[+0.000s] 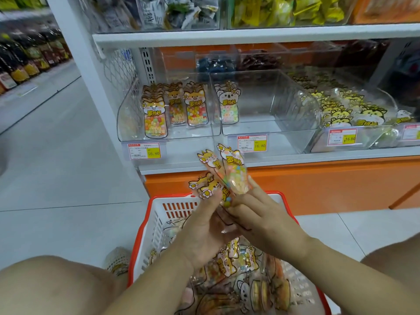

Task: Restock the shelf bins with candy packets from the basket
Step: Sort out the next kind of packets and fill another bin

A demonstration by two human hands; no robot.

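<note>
Above a white basket with a red rim [148,226], both hands hold a fan of candy packets [229,171] printed with cartoon animals. My left hand [204,233] grips the lower ends of the bunch. My right hand [256,214] pinches the packets from the right side. More packets [238,267] lie piled in the basket. On the shelf ahead, the left clear bin [127,119] holds rows of upright packets [175,105]. The middle clear bin [272,105] holds one koala packet [228,103] at its left wall.
A third bin [354,110] to the right is heaped with yellow cat packets. Price tags [145,151] hang under the bins. An orange shelf base [318,187] stands behind the basket. Grey tiled floor [56,155] stretches left. My knees flank the basket.
</note>
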